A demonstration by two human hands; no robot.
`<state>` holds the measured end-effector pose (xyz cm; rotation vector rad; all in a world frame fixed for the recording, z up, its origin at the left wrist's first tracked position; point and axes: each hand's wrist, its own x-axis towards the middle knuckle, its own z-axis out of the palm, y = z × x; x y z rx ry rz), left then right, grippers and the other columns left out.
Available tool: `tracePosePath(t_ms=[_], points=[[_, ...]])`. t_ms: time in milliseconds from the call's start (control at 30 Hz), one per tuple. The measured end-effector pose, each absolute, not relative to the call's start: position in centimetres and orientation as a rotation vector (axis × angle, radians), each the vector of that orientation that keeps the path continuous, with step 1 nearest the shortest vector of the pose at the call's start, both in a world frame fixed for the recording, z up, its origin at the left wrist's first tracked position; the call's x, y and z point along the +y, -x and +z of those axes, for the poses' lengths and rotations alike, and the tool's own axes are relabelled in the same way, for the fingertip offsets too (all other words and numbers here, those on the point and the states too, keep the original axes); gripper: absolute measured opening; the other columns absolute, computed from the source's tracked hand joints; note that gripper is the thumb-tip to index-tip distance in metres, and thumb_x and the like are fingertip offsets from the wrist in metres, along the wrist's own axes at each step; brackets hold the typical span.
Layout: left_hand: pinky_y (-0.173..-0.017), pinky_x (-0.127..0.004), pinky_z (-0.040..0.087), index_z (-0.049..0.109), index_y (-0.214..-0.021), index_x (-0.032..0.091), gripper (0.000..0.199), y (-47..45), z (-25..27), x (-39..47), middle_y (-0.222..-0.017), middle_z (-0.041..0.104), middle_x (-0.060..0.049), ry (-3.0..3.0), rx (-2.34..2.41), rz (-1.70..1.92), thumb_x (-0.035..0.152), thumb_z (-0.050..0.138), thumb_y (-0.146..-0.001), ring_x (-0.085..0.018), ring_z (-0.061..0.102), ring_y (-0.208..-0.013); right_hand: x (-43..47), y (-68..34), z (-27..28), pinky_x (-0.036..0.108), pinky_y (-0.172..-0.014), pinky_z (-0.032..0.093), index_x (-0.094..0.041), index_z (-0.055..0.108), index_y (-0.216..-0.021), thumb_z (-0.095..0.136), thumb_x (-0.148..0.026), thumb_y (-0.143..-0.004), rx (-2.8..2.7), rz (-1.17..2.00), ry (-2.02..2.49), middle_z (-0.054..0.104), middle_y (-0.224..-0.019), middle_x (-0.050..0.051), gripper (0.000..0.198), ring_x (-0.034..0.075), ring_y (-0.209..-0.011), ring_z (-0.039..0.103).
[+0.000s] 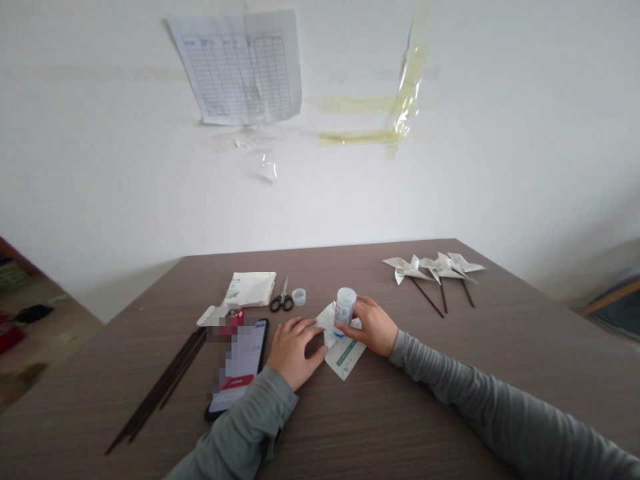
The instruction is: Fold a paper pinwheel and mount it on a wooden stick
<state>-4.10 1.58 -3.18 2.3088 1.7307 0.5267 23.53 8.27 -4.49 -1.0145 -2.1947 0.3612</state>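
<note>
My right hand (376, 327) grips a white, labelled glue stick (345, 308), its blue lower end against a folded printed paper (346, 361). The paper lies on the table with partly folded flaps, one bearing a green band. Just left of it, my left hand (296, 352) is open, palm down, with fingers spread and the fingertips at the paper's left edge. A small translucent cap (299, 297) sits apart from the glue stick, beside black-handled scissors (283, 300).
A stack of printed paper (250, 288) lies at the back left. Near my left arm are a phone (239, 367), a small red box (231, 323) and several dark sticks (163, 383). Three paper pinwheels (409, 268) rest at the back right, before the wall (340, 207).
</note>
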Motion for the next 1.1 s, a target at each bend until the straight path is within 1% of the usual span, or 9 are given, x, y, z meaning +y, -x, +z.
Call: tracePosePath(t_ms=[300,467,533,600,667,767,900,1000,1100], points=[[-0.15,-0.087,0.052,0.099,-0.152,0.034,0.044,3.9,-2.8,1.5,-0.176,0.088,-0.014,-2.3,1.742,0.467,0.048,0.091,-0.111,-0.052,0.073,-0.172,8.3,-23.6,-4.8,0.073,-0.145,0.061,-0.034,0.081,-0.099,0.102,-0.043,-0.106,-2.135,0.399,1.0,0.087,-0.09,0.001,0.024,0.034,-0.094,0.091],[-0.149,-0.084,0.055,0.098,-0.153,0.036,0.043,4.1,-2.9,1.6,-0.175,0.089,-0.012,-2.326,1.752,0.456,0.047,0.09,-0.112,-0.05,0.074,-0.171,8.3,-23.8,-4.7,0.07,-0.143,0.063,-0.035,0.08,-0.097,0.102,-0.054,-0.106,-2.102,0.431,0.972,0.088,-0.09,0.002,0.031,0.034,-0.093,0.09],[-0.148,-0.084,0.055,0.099,-0.151,0.036,0.043,4.2,-3.1,1.6,-0.174,0.09,-0.012,-2.331,1.746,0.478,0.047,0.091,-0.111,-0.05,0.075,-0.169,8.2,-23.9,-4.7,0.067,-0.132,0.072,-0.034,0.079,-0.096,0.099,-0.062,-0.108,-2.057,0.471,0.986,0.09,-0.092,0.004,0.036,0.035,-0.095,0.091],[-0.148,-0.086,0.055,0.1,-0.15,0.036,0.043,4.2,-3.2,1.6,-0.173,0.09,-0.013,-2.326,1.74,0.5,0.048,0.093,-0.109,-0.051,0.076,-0.169,8.2,-23.9,-4.6,0.06,-0.111,0.08,-0.033,0.079,-0.098,0.093,-0.072,-0.11,-1.966,0.566,1.022,0.092,-0.098,0.007,0.043,0.036,-0.095,0.092],[-0.148,-0.086,0.055,0.1,-0.149,0.035,0.043,4.3,-3.4,1.7,-0.172,0.091,-0.013,-2.318,1.741,0.521,0.047,0.094,-0.108,-0.052,0.076,-0.168,8.3,-23.9,-4.6,0.055,-0.092,0.082,-0.032,0.079,-0.103,0.086,-0.083,-0.111,-1.862,0.708,1.042,0.094,-0.102,0.011,0.053,0.037,-0.092,0.094],[-0.146,-0.085,0.058,0.101,-0.146,0.036,0.041,4.3,-3.7,1.7,-0.17,0.092,-0.013,-2.326,1.733,0.561,0.048,0.094,-0.107,-0.051,0.078,-0.166,8.5,-24.0,-4.6,0.052,-0.084,0.082,-0.03,0.08,-0.106,0.084,-0.093,-0.107,-1.736,0.895,1.022,0.096,-0.102,0.012,0.064,0.038,-0.091,0.095],[-0.145,-0.08,0.06,0.101,-0.144,0.038,0.039,4.5,-3.9,1.8,-0.167,0.093,-0.011,-2.348,1.727,0.595,0.05,0.094,-0.107,-0.049,0.079,-0.162,8.8,-24.4,-4.6,0.056,-0.092,0.084,-0.028,0.084,-0.107,0.087,-0.093,-0.104,-1.64,0.898,1.012,0.098,-0.109,0.015,0.065,0.04,-0.1,0.097],[-0.145,-0.08,0.06,0.101,-0.145,0.039,0.041,4.4,-3.9,1.8,-0.168,0.093,-0.009,-2.344,1.744,0.564,0.052,0.092,-0.107,-0.048,0.079,-0.163,8.9,-25.0,-4.5,0.063,-0.107,0.083,-0.026,0.091,-0.11,0.09,-0.089,-0.104,-1.619,0.8,0.983,0.1,-0.117,0.019,0.063,0.046,-0.115,0.098],[-0.146,-0.083,0.058,0.101,-0.147,0.038,0.042,4.3,-3.7,1.8,-0.17,0.092,-0.011,-2.33,1.744,0.545,0.053,0.091,-0.108,-0.05,0.077,-0.164,9.1,-25.7,-4.4,0.067,-0.121,0.079,-0.029,0.097,-0.12,0.092,-0.085,-0.105,-1.628,0.677,0.936,0.1,-0.125,0.018,0.058,0.048,-0.13,0.095]])
